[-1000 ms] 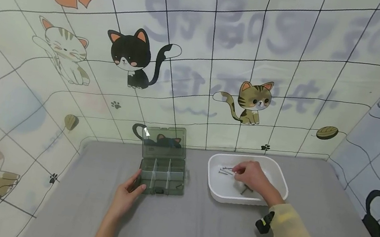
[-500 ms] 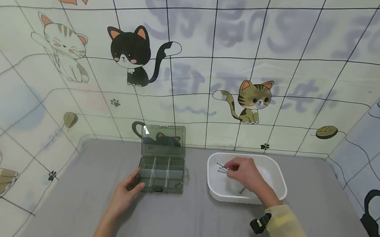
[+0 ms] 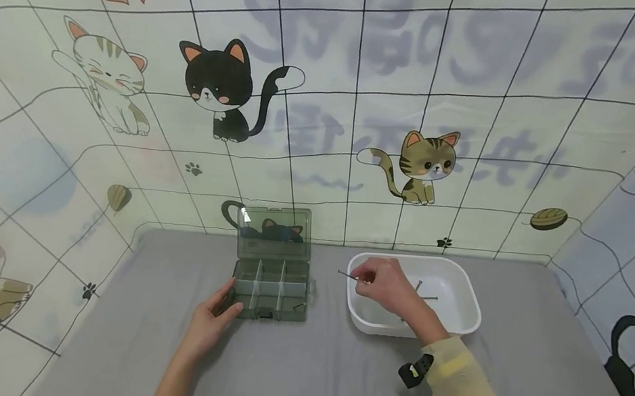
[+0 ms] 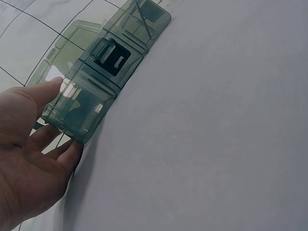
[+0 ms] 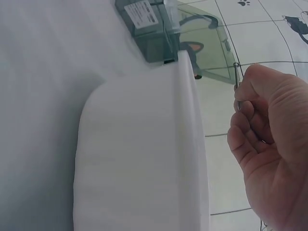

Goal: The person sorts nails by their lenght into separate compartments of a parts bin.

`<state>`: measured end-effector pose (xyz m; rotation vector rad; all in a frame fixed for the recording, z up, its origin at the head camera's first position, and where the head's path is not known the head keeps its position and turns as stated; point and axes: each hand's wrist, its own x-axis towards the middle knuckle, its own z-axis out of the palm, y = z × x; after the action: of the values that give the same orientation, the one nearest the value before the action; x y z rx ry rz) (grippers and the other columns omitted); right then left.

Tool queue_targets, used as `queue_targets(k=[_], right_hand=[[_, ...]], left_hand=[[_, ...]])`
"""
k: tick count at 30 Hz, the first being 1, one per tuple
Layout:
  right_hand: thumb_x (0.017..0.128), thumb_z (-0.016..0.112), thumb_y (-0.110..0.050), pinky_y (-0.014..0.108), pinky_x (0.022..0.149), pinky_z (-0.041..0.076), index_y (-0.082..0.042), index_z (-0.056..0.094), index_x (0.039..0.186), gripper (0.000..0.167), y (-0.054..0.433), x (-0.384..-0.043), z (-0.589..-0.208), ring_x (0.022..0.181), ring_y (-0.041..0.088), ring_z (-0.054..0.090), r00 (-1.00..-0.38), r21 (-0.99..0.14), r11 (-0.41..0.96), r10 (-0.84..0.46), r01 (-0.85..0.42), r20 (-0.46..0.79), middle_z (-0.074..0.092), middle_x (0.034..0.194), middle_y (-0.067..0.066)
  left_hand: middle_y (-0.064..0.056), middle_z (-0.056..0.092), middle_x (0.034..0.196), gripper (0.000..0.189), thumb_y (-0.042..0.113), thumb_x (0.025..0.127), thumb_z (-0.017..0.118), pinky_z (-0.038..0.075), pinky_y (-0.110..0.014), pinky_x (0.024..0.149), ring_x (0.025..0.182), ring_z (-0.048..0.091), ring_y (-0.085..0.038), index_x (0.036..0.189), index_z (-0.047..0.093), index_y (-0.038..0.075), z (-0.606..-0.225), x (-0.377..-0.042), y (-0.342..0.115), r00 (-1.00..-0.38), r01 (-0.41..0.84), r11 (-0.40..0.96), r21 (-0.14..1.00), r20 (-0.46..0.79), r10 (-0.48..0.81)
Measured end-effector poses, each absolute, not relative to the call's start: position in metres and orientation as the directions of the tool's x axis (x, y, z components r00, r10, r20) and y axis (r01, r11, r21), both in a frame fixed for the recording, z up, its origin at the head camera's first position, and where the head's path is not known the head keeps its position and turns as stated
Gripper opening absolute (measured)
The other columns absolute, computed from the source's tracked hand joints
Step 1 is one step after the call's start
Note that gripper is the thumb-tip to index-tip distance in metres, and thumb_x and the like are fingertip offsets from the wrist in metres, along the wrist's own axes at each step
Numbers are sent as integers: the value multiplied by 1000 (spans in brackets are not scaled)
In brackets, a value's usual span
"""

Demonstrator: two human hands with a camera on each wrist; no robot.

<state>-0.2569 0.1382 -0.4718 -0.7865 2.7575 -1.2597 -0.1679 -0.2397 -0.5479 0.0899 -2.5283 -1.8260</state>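
RH [image 3: 387, 287] pinches one nail [image 3: 345, 275] (poss. a screw, thread not clear) betw. thumb & index, grip narrow, other fingers curled. Key relation: box [image 3: 269, 273] lies to the L of RH, w/ a strip of grey cloth [image 3: 324, 336] betw. it and tray [image 3: 378, 329]. Nail sits over tray's L end; its long axis runs approx. L-R in head view, head end sticking out L past the rim, i.e. toward box, pt end hidden in the fingers. RH has the nail; LH [image 3: 208, 327] is well apart from it but nearer box, gripping the front L corner, thumb & fingers on diff. sides. Box lid [image 3: 274, 232] is up, 6 compts (2 rows x 3); a thin bit sits in front R compt, can't tell what. Loose nails [image 3: 429, 297] lie in tray, partly behind RH. Diff. betw. views: R wrist cam gives the nail's head & upper shank clearly, plus a label [image 5: 140, 14] on box's side, neither clear from above; a glint by the lower fingers there might be a 2nd nail, can't tell. L wrist cam shows the dark latch [image 4: 113, 57] face-on & LH's thumb vs fingers, but no RH or tray.
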Motion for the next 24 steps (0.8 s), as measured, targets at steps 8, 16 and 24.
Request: queue_targets(k=[8,16,24], right_hand=[[79,63,4,27,66,50,-2,80,97,25,119,-256,-474,73,8,59,-857,-695,553,-481,-459,184,73,88,5],[79,61,5,26,66,51,2,79,99,27,97,-251,-479,74,7,61,-824,-691,522,-534,-499,191,73,88,3],[79,62,4,25,67,52,1,79,99,27,76,-252,-487,75,9,63,-806,-689,508,-559,-517,193,74,91,6]], left_hand=[[-20,32,163,64,22,101,69,35,-52,114,149,29,-41,158,42,11,-547,-169,-239,-997,-41,320,946,-19,-71],[-18,32,163,63,20,101,69,36,-52,113,149,28,-40,158,42,11,-547,-167,-238,-998,-43,303,952,-26,-62],[-16,32,163,62,20,102,67,38,-50,112,150,27,-37,158,42,12,-545,-167,-237,-998,-37,311,950,-19,-61]])
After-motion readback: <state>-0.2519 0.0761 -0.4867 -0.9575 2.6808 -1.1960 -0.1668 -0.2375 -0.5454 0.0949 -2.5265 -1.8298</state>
